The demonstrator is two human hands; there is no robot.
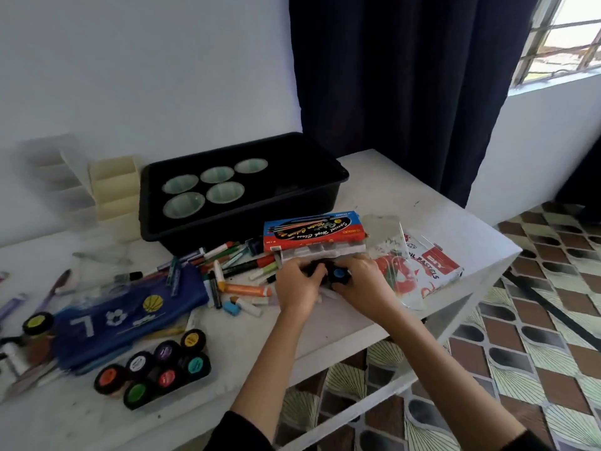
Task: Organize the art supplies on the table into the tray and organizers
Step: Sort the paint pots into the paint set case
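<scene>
Left hand (299, 284) curls round a dark jar (313, 271); right hand (361, 281) grips a blue-lidded jar (339, 274) beside it. Left of them, paint pots (153, 369), a pencil case (130, 307) and markers (227, 265) lie loose. Behind-left, the black tray (247, 229) holds only pale cups (224, 192). Right, an oil pastels packet (432, 268) waits. Barely begun, I judge.

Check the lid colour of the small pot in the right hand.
Blue, on a black pot; head view.

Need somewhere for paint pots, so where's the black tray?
Head view: the black tray sits at the back of the table, left of centre, cream organizer on its left, watercolour box at its front right.
</scene>
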